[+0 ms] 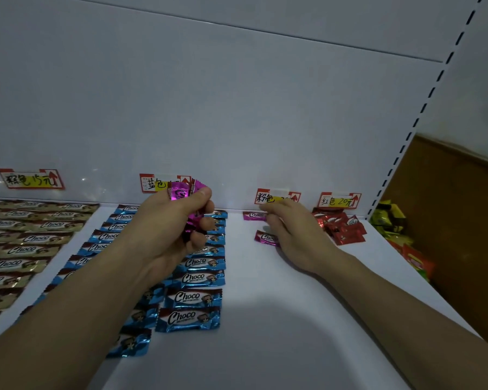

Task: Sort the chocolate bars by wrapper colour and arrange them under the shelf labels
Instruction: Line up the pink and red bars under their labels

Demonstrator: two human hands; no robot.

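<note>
Clutching pink bars (181, 192) upright, left hand (175, 229); right hand (290, 232) grip unclear, shelf bar (254, 215) crosswise.

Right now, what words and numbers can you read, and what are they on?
"棕色 15元": leftmost label.
"蓝色": second label; rest hidden by held pink bars.
"粉色": third label; price unreadable.
"红色 20元": rightmost label.
"Choco": blue bars, gold bars, lying pink bar.
Wrapper small print, red wrappers: unreadable.

White shelf (279, 319), pale back panel (237, 108), dim light.
</note>
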